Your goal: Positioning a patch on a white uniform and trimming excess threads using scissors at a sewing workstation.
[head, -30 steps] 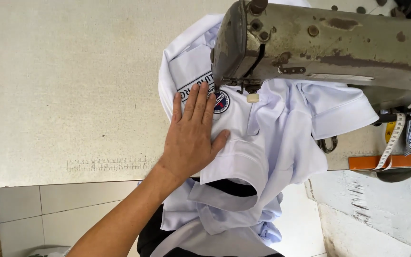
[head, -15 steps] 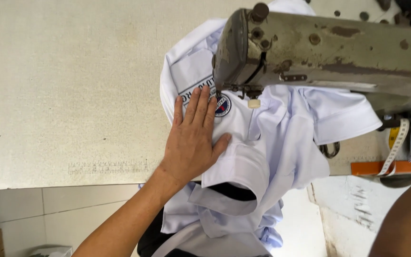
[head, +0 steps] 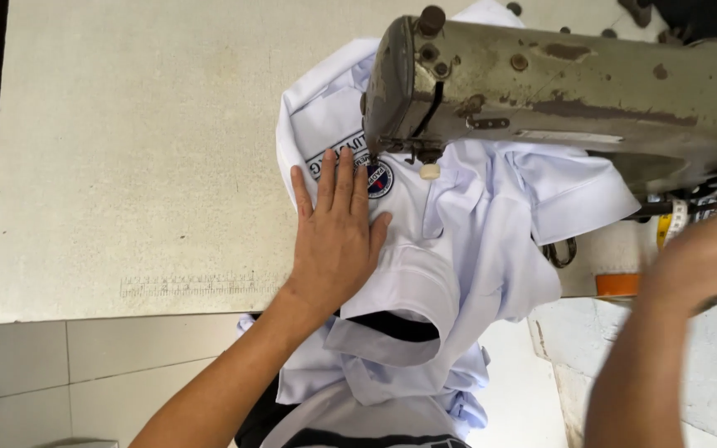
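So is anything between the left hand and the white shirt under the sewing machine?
No. The left hand lies flat, directly on the white shirt, fingertips beside the round badge near the sewing machine needle. The right hand is blurred, off to the side.

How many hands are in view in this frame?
2. The left hand lies flat on the white shirt, beside the round badge under the sewing machine. The right hand is blurred at the right edge, below the machine.
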